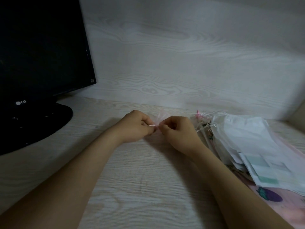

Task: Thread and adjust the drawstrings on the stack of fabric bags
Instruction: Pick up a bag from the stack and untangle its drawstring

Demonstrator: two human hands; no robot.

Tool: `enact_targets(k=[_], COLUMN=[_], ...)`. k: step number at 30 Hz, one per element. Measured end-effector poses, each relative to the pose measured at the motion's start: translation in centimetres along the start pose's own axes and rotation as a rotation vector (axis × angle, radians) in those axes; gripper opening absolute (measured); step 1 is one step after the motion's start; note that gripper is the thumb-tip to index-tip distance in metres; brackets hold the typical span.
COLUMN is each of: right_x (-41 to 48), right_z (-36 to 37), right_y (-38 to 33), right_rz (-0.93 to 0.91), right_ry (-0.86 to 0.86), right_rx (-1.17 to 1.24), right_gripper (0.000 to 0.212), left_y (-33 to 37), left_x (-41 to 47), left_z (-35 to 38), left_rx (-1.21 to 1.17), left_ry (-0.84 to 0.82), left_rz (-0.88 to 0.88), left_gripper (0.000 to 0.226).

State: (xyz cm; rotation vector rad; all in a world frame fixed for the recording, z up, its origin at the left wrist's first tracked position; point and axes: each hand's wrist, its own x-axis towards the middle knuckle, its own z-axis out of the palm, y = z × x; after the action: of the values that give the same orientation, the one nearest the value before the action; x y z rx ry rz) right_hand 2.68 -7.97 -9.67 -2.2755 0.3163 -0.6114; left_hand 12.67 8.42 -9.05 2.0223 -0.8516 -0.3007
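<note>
- The left hand point(137, 127) is curled nearly closed, thumb and forefinger pinched on a thin white drawstring point(151, 125) that runs toward the other hand.
- The right hand point(176, 131) is curled the same way, its fingertips closed on the gathered neck of a small sheer pale-pink fabric bag point(160, 117); whether it also has hold of the string cannot be told.
- That bag sits between the two hands, its ruffled top fanning upward just above the knuckles, over the pale wood-grain desk point(132, 179).
- Both bare forearms reach in from the bottom edge and meet near the middle of the desk.
- To the right, just beside the right wrist, lies a loose stack of translucent white and pink fabric bags point(250, 146), with white and pink string ends sticking out at its far end.
- A black LG monitor point(41, 47) with a round base stands at the left, well apart from the hands.
- A pale wood-grain wall panel point(181, 55) rises behind the desk.
</note>
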Motion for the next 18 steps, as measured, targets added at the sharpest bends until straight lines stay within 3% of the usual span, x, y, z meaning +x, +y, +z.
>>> enact_targets(k=[7,18], right_x=[-0.10,0.18], right_z=[-0.01,-0.02], right_y=[0.10,-0.19], right_rz=[-0.084,0.153], right_ry=[0.045,-0.087], right_rx=[-0.037,0.209], right_gripper=[0.007,0.029], left_y=[-0.08,-0.47], left_x=[0.11,0.19], left_z=[0.09,-0.26], left_rx=[-0.008,0.004], left_ry=[0.017,-0.037], left_rz=[0.005,0.196], left_gripper=[0.011,0.007])
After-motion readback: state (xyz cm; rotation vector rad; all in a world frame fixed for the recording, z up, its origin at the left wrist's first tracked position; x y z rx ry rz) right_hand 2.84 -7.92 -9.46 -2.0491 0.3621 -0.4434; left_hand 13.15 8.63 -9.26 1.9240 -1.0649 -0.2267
